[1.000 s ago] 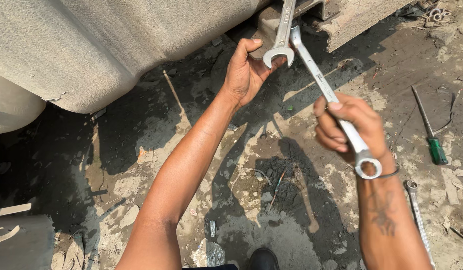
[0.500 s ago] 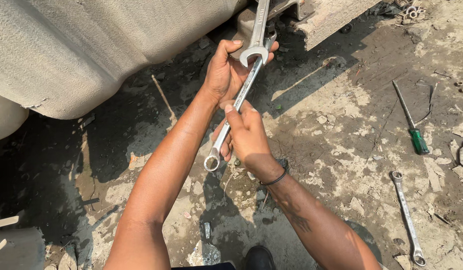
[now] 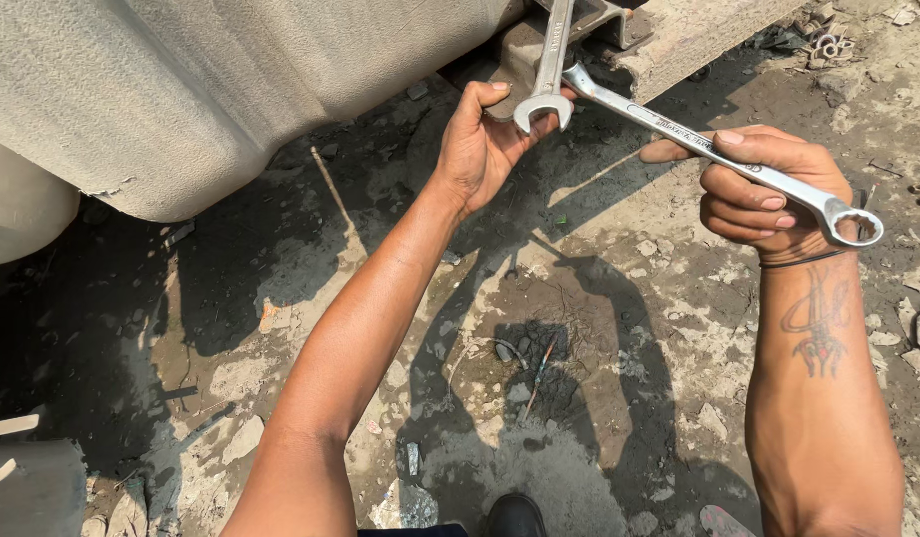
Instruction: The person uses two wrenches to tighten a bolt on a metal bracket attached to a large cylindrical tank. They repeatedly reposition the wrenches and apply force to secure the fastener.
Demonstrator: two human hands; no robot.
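Note:
My left hand point(image 3: 483, 134) grips the open-jaw end of a steel spanner point(image 3: 548, 68) that runs up toward a metal bracket point(image 3: 599, 18) at the top edge. A second, longer combination spanner point(image 3: 678, 134) is clasped in my right hand point(image 3: 768, 189) near its ring end, which sticks out to the right. Its other end reaches up-left to the bracket, just beside the first spanner's jaw. Both spanners cross close together under a large grey metal body point(image 3: 211, 80).
The ground point(image 3: 579, 378) is oily dirt and broken concrete with pebbles and a small stick. A pile of nuts point(image 3: 823, 40) lies at the top right. A concrete slab point(image 3: 688, 35) edges the bracket. My shoe tip point(image 3: 514, 515) shows at the bottom.
My right hand has swung the long spanner from the lower left of the bracket over to the right side. The view has shifted, and the green-handled screwdriver is out of frame.

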